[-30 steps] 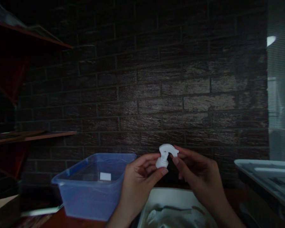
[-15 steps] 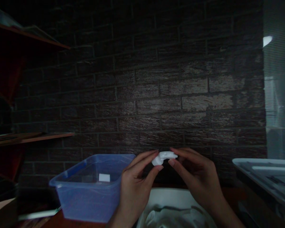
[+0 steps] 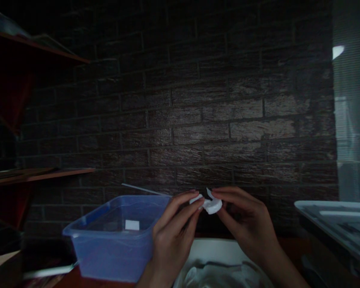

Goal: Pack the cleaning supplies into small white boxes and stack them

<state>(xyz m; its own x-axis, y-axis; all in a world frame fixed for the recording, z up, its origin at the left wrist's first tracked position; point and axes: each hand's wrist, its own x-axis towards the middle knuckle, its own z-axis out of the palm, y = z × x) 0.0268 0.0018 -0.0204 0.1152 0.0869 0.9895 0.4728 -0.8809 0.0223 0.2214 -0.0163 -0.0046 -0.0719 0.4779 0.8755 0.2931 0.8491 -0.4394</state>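
A small curved white plastic piece (image 3: 213,205) is held up between both hands in front of the brick wall. My left hand (image 3: 174,232) pinches its left end between thumb and fingers. On the other side, my right hand (image 3: 247,220) grips the right end with its fingertips, where a thin pointed tip sticks up. A thin pale strip (image 3: 144,189) runs out leftward from behind my left hand; whether it joins the white piece is hidden.
A clear bluish plastic tub (image 3: 111,256) with a white label stands at left. Below my hands is a white container (image 3: 216,250) holding crumpled translucent plastic (image 3: 222,276). A lidded bin (image 3: 339,220) is at right; wooden shelves (image 3: 48,176) jut out at left.
The white piece has been turned over, its curve now facing down. Fingers of both hands have shifted on it. The thin pale strip has come into sight above the tub.
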